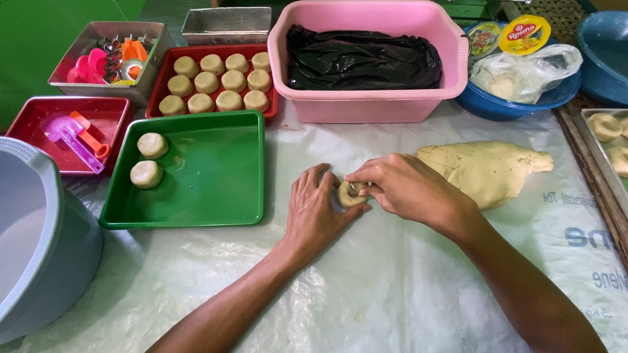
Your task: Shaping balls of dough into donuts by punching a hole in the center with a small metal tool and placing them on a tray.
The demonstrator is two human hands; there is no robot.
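Dough ring (348, 194): on the plastic-covered counter (375, 294), pinched between both hands; left hand (317, 210) cupped against its left side, fingers curled; right hand (403, 187) closed on its top, pressing a small metal cutter (357, 189); dough slab (486, 169) just right; green tray (208, 174) with two dough pucks (149, 160) left.

This is a small baking place, like a home kitchen where cookies get made. The surface (375, 287) is covered with a clear plastic sheet. A big lump of pale dough (487, 170) lies on it. A red tray (156, 91) holds rows of round dough pieces, and a green tray (215, 174) holds two more. A grey box (82, 49) is full of bright plastic cutters, and a pink tub (367, 103) stands at the back.
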